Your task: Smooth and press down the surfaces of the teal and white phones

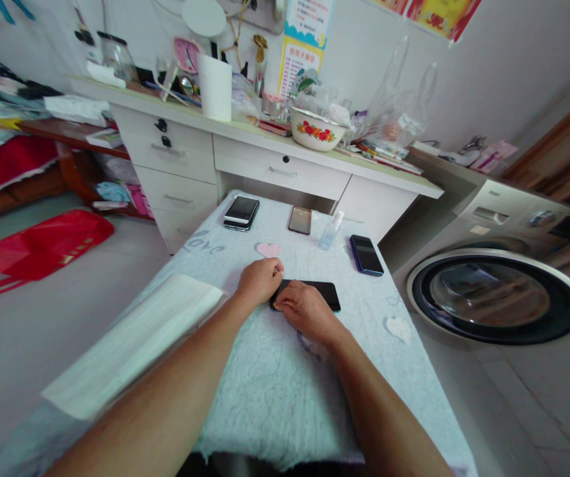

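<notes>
A smartphone (323,290) with a dark screen lies sideways on the cloth-covered table in front of me. My left hand (259,281) is curled closed by its left end; whatever is inside the fingers is hidden. Over the phone's left part, my right hand (308,310) presses its fingertips together low on the screen, and anything pinched there is too small to name. Beyond the hands stand a clear spray bottle (331,232) and, lying flat, a phone case (300,220). Another phone (366,254) rests to the right, and stacked phones (241,211) sit at the back left.
A white paper sheet (136,344) lies along the table's left side, under my left forearm. Behind the table, a white desk (255,156) carries a paper roll (215,87) and a flowered bowl (317,128). A washing machine (493,199) stands right; a red bag (46,245) lies on the floor.
</notes>
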A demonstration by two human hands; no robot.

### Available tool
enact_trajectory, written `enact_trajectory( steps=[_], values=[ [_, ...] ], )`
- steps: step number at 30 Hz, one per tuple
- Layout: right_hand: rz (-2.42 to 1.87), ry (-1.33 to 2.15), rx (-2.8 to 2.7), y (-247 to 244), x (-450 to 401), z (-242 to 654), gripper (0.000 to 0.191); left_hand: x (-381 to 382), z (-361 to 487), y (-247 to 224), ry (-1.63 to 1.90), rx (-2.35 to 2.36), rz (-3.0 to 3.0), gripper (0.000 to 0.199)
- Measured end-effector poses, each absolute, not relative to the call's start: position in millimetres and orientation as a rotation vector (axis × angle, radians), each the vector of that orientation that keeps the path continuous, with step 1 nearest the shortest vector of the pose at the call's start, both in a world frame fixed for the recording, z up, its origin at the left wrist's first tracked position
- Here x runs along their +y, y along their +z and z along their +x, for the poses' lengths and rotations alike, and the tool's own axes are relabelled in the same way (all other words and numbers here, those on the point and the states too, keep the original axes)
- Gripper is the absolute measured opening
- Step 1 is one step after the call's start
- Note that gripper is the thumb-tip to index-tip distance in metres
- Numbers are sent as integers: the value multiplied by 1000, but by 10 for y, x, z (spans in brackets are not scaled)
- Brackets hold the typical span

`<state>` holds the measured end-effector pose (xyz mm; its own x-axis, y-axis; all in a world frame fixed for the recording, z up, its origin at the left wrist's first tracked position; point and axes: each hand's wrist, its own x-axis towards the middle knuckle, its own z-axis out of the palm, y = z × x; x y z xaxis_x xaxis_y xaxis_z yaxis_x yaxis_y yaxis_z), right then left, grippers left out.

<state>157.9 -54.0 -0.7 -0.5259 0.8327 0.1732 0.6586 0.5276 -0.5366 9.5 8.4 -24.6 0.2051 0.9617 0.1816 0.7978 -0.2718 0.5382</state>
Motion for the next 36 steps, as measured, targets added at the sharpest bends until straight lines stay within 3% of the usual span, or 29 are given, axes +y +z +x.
enact_trajectory(
  steps=[13, 36],
  values=[
    [-1327, 457, -2348, -45, -506, 1614, 16, 78, 104, -257, 689, 1660, 2165, 16],
    [-1929, 74, -2167, -27, -404, 1744, 21, 79, 95, -243, 650, 1668, 2156, 17]
  ],
)
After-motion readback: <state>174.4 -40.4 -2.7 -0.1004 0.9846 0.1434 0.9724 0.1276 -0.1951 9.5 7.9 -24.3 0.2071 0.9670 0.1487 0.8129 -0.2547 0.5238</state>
